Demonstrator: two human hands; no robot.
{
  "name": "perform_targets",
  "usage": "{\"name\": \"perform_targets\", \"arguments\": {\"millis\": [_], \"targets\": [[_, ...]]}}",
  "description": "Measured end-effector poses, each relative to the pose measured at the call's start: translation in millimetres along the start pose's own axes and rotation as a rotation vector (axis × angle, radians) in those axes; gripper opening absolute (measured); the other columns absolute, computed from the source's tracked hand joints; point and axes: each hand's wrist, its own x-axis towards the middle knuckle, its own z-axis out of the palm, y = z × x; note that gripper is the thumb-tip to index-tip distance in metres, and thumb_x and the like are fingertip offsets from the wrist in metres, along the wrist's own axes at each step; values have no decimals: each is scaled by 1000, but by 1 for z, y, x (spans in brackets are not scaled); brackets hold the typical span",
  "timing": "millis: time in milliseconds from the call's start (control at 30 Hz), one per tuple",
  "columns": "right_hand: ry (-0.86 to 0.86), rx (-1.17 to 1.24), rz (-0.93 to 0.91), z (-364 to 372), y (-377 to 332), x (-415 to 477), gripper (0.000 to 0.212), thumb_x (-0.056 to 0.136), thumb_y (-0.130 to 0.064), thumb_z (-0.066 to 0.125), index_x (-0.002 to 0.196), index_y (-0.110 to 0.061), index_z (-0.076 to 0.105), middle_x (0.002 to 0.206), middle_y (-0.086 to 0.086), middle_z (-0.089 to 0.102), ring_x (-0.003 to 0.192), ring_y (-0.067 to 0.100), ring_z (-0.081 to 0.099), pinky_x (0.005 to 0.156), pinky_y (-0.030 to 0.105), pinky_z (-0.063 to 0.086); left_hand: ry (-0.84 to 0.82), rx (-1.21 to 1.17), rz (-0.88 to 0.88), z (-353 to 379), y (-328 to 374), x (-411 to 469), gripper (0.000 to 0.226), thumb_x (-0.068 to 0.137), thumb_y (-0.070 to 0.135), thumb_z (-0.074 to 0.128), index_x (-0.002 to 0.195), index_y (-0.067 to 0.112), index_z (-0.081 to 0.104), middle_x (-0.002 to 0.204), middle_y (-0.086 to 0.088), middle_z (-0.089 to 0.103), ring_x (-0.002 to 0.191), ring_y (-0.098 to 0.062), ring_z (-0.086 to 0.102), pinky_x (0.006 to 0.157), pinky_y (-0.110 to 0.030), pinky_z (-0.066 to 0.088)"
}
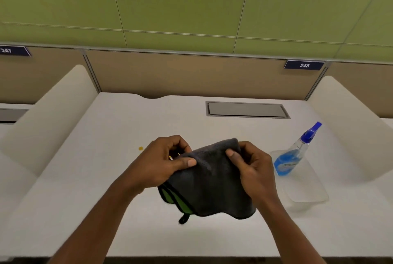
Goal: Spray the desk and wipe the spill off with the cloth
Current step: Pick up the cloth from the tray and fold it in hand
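- The dark gray cloth (209, 180) is held up over the middle of the white desk (85, 178), folded, with green showing at its lower edge.
- The left hand (163, 163) pinches its top left edge.
- The right hand (251, 168) pinches its top right edge.
- A small yellow spill (140, 148) sits on the desk, left of the hands.
- A spray bottle (294, 153) with blue liquid leans in a clear tray (306, 191) to the right.

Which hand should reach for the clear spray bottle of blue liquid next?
Probably the right hand: the spray bottle lies on its side of the grey cloth, while the left hand can hold that cloth.
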Motion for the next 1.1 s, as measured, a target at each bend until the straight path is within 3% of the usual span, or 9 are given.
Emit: {"name": "perform_targets", "arguments": {"millis": [100,200,433,600,767,867,967,1033,1100], "targets": [[2,4,-41,5,-12,7,12,96,-28,70,91,-38,71,85,-22,74,88,4,70,73,12,55,-44,76,38,-6,-8,-5,14,92,27,86,97,32,74,95,10,78,84,-11,73,73,-27,61],[-30,-3,-59,8,-19,13,9,95,-30,70,90,-37,72,84,-20,75,86,8,70,72,16,57,25,137,66,-2,-18,-6,20,89,19,87,97,34,76,94,11,78,84,-19,74,75,-37,64],[-67,63,11,3,-40,20,17,86,-47,68,91,-33,74,86,-17,76,87,7,71,71,17,58,127,-126,36,-15,-21,-6,10,90,20,89,94,23,80,94,0,80,87,-15,75,67,-20,58],[-165,255,-13,-5,-77,22,18,87,-34,72,95,-19,79,88,-2,79,86,16,74,77,27,61,-30,-469,201,-40,-17,-14,35,80,42,88,92,10,78,93,-14,74,90,-26,72,74,-31,58],[-197,390,105,7,-101,40,19,91,-24,76,95,-6,79,96,18,78,83,23,73,82,35,61,-230,-1381,116,-8,-17,16,60,104,60,60,112,2,73,117,-19,75,109,-36,75,98,-49,60],[-222,291,275,26,-87,54,25,88,-29,81,91,-5,80,92,18,79,86,27,77,87,42,62,-122,-1419,92,28,-16,33,64,103,60,59,140,8,64,165,-26,46,154,-48,43,128,-66,32],[-184,158,364,38,-63,59,21,84,-30,84,83,-10,81,81,7,80,81,23,78,80,39,64,-250,-1565,152,48,-10,37,64,106,61,54,114,2,74,177,-25,21,164,-48,14,134,-66,0],[-151,35,351,41,-50,59,22,80,-33,87,76,-13,79,74,2,78,72,17,77,74,36,62,-308,-1589,100,54,-15,36,62,102,64,61,98,3,75,179,-24,13,163,-47,13,133,-67,-7],[-161,-161,279,41,-40,58,25,77,-42,87,76,-19,78,73,-3,77,72,13,75,75,36,63,-318,-1554,37,60,-24,32,47,99,48,73,120,5,75,177,-15,20,161,-43,21,135,-63,2]]}}
